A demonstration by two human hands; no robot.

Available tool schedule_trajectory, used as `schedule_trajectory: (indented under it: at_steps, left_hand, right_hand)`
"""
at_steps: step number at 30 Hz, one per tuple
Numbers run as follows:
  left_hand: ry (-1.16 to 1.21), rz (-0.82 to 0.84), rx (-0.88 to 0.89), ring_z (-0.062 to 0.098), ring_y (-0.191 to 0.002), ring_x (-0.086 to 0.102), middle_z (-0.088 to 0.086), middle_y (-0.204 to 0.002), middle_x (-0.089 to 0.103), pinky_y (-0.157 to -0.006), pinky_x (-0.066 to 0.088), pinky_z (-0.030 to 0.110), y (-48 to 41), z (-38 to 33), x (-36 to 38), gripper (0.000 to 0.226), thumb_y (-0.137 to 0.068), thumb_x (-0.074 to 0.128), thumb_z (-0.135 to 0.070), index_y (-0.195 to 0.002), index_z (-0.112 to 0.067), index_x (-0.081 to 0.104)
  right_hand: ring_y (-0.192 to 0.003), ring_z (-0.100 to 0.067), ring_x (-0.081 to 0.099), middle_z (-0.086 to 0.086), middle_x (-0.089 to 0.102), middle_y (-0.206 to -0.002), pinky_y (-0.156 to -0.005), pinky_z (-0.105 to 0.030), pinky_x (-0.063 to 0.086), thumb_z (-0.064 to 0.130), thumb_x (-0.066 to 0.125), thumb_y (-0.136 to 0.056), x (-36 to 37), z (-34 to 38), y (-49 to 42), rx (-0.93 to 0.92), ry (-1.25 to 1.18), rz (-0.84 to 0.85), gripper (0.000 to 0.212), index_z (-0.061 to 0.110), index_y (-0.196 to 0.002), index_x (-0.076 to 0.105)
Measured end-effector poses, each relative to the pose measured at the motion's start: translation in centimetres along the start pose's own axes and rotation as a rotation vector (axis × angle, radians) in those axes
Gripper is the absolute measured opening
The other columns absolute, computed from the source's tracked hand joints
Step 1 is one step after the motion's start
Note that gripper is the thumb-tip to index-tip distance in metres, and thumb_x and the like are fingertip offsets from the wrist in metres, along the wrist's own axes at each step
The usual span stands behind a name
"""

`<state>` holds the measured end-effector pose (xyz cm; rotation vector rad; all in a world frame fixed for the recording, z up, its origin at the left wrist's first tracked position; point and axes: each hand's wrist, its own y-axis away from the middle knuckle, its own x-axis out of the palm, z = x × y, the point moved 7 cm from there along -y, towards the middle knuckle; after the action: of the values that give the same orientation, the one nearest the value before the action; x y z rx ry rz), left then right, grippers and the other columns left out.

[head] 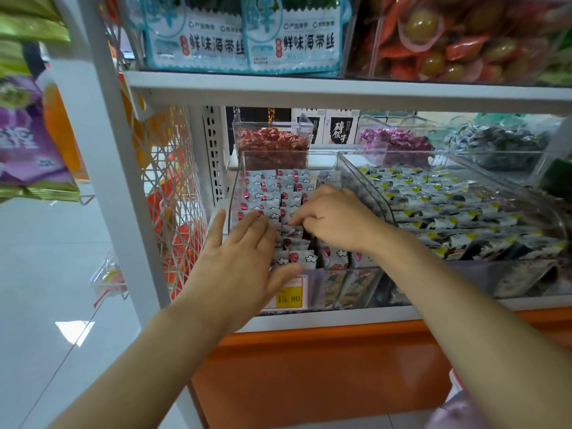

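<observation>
A clear plastic bin [240, 168] on a store shelf holds several rows of small white snack packets [272, 193] printed with red dots and clouds. My left hand [244, 258] lies flat with straight fingers on the packets at the bin's front left, thumb over the front wall. My right hand [337, 221] is in the middle of the bin, fingers curled down and pinching packets [292, 230] at the row's centre. The fingertips are partly hidden among the packets.
A second clear bin [383, 199] of black, white and yellow packets sits to the right. Smaller bins of red [272, 144] and purple candy [393, 140] stand behind. A yellow price tag [289, 297] hangs on the front. A shelf [340, 91] overhangs; a white wire rack [173, 181] stands at left.
</observation>
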<state>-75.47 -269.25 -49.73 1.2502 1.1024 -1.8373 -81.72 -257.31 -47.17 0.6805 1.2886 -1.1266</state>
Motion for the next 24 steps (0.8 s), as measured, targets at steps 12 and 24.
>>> schedule_trajectory:
  at_steps: [12, 24]
  left_hand:
    - [0.112, -0.043, -0.002, 0.013, -0.144, -0.011, -0.001, -0.158, 0.009, -0.117, -0.007, 0.042, 0.3, 0.7, -1.0, 0.088, -0.08, -0.012, -0.066, -0.149, -0.017, 0.014]
    - [0.402, -0.251, -0.051, 0.01, -0.143, 0.01, -0.004, -0.153, 0.026, -0.112, -0.002, 0.024, 0.2, 1.9, -3.0, 0.054, -0.095, 0.035, -0.044, -0.143, -0.019, 0.034]
  right_hand:
    - [-0.118, -0.02, 0.045, 0.009, 0.066, -0.095, -0.099, -0.043, 0.039, 0.029, 0.066, -0.083, -1.3, -0.1, -3.3, 0.04, 0.084, -0.127, 0.01, 0.026, -0.089, 0.073]
    - [-0.069, -0.001, 0.05, 0.011, 0.053, -0.079, -0.061, -0.012, 0.039, 0.012, 0.055, -0.092, -5.4, -1.0, 0.3, 0.035, -0.45, -0.449, 0.008, 0.015, -0.084, 0.053]
